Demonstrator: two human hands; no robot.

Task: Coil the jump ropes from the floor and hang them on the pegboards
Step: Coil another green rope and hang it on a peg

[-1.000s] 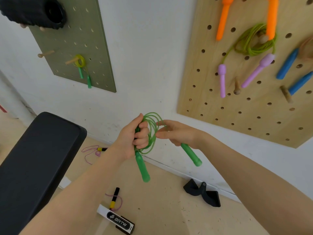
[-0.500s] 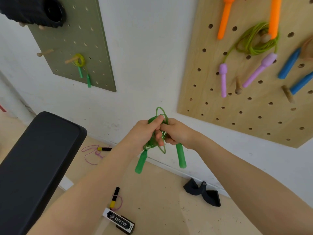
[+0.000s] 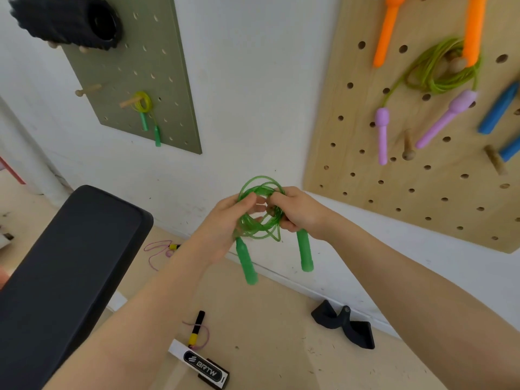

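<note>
Honestly, both hands, left hand (image 3: 225, 220) and right hand (image 3: 295, 211), pinch the green jump rope (image 3: 260, 220) coil; keep loops tight, then head for the wooden pegboard (image 3: 365, 170) at 2 o'clock.

This looks like a small home gym or exercise room: a black padded bench (image 3: 64, 266) stands on a plywood floor (image 3: 267, 333), and two pegboards (image 3: 365, 153) on the white wall (image 3: 247, 80) hold coiled jump ropes (image 3: 439, 71) and a foam roller (image 3: 67, 19).

Left hand (image 3: 225, 223), right hand (image 3: 298, 212) — bare; forearms unsleeved.
</note>
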